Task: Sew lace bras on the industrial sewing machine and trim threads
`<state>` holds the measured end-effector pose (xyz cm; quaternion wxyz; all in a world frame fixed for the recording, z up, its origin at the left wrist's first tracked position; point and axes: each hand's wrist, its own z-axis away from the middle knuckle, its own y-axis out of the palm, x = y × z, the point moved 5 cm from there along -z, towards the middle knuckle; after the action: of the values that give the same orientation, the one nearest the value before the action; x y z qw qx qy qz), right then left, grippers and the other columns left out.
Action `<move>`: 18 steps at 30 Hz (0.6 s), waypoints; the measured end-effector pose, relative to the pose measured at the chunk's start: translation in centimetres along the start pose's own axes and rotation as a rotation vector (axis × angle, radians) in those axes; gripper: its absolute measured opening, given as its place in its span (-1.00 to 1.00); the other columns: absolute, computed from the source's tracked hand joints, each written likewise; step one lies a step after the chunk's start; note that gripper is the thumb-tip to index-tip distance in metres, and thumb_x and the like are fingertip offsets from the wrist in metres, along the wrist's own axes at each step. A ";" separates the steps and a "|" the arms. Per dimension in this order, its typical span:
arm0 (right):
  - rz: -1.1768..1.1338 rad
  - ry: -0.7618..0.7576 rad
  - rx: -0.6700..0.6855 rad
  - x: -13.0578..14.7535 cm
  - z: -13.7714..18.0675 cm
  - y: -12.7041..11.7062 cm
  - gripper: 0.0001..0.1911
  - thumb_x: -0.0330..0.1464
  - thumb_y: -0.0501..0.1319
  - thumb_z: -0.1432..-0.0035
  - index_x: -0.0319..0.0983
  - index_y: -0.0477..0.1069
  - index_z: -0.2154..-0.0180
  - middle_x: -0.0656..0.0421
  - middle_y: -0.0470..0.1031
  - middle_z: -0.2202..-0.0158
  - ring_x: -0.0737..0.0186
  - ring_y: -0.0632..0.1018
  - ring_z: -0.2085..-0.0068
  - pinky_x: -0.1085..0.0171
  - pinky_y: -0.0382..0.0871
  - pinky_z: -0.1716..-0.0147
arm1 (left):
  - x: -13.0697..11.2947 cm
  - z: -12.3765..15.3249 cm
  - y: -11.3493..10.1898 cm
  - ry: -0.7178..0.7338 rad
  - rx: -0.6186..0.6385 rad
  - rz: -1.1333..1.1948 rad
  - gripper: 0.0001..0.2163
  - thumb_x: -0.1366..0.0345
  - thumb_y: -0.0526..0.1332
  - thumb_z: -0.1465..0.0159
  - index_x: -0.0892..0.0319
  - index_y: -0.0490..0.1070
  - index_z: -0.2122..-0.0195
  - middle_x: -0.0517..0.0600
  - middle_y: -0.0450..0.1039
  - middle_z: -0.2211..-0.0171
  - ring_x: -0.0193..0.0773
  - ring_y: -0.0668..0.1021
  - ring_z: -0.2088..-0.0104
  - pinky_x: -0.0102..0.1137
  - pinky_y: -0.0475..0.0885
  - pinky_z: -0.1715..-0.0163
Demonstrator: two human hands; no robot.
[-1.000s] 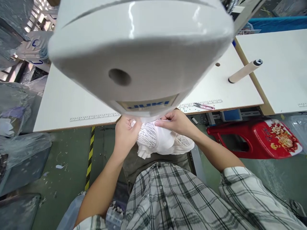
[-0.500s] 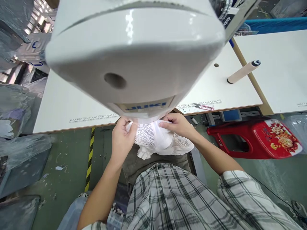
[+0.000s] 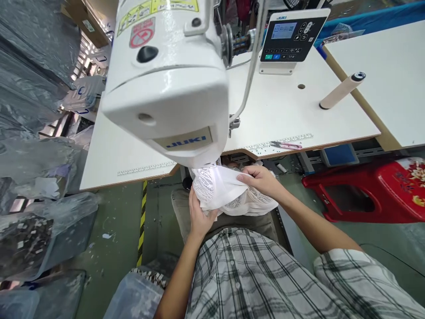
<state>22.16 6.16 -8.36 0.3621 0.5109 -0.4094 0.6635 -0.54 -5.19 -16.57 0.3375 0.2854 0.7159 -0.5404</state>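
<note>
A white lace bra (image 3: 226,188) hangs at the front of the white sewing machine (image 3: 166,102), its upper edge against the machine's lower end. My left hand (image 3: 200,217) grips the bra's lower left side from below, thumb towards the lace cup. With thumb and fingers closed, my right hand (image 3: 259,179) pinches the smooth white band at the right. The rest of the bra droops over my lap. The machine head hides the needle area.
Thread snips (image 3: 286,145) lie on the white table (image 3: 265,110) near a printed ruler. A control panel (image 3: 288,37) and a peach thread cone (image 3: 341,91) stand behind. To the right is a red stool (image 3: 352,188); bagged goods (image 3: 40,164) sit at left.
My view has drawn back from the machine, so the control panel now shows. My left hand has moved down from the bra's top edge to its underside; my right hand still pinches it.
</note>
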 end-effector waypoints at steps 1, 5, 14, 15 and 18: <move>0.001 -0.007 -0.005 0.0 0.2 -0.2 -0.39 0.12 0.27 -0.08 -0.20 0.15 0.63 0.30 0.13 0.60 0.40 0.18 0.52 0.34 0.05 0.52 | 0.7 0.1 0.4 -0.038 -0.013 -0.010 -0.21 -0.19 0.21 -0.26 0.18 0.05 -0.37 0.41 0.16 -0.33 0.23 0.26 -0.38 0.06 0.22 -0.32; 0.025 -0.016 -0.012 -0.2 1.3 -0.8 -0.40 0.12 0.23 -0.11 -0.20 0.16 0.61 0.30 0.13 0.60 0.39 0.18 0.53 0.33 0.03 0.52 | 2.7 0.2 1.3 -0.158 -0.019 -0.035 -0.43 0.04 0.13 -0.35 0.15 0.16 -0.33 0.37 0.25 -0.29 0.18 0.32 -0.34 0.04 0.29 -0.28; 0.132 -0.084 -0.003 -0.6 2.4 -2.6 -0.57 0.00 0.17 -0.19 -0.21 0.38 0.49 0.16 0.43 0.47 0.25 0.40 0.43 0.28 0.22 0.43 | 1.3 -0.8 -2.4 -0.141 -0.082 -0.108 -0.51 0.24 0.01 -0.39 0.05 0.19 -0.36 0.23 0.26 -0.33 0.05 0.33 -0.35 -0.05 0.31 -0.30; 0.187 -0.075 -0.006 -1.0 2.7 -3.6 -0.57 -0.01 0.15 -0.19 -0.21 0.35 0.51 0.16 0.42 0.49 0.24 0.40 0.44 0.28 0.22 0.43 | 0.7 -1.0 -2.6 -0.113 -0.096 -0.120 -0.51 0.25 0.02 -0.39 0.07 0.20 -0.36 0.23 0.25 -0.34 0.05 0.31 -0.37 -0.05 0.28 -0.32; 0.465 0.053 0.006 -3.5 4.6 -7.7 -0.59 -0.04 0.10 -0.17 -0.18 0.31 0.55 0.14 0.42 0.53 0.18 0.42 0.45 0.23 0.25 0.43 | -1.5 -0.7 -1.5 0.034 -0.081 -0.189 -0.54 0.26 0.05 -0.39 0.13 0.25 -0.32 0.27 0.23 -0.36 0.07 0.27 -0.39 0.00 0.17 -0.38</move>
<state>31.56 4.86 -9.81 0.2085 0.3862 -0.5044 0.7437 -0.88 -5.00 -14.40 0.2840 0.2118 0.7665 -0.5357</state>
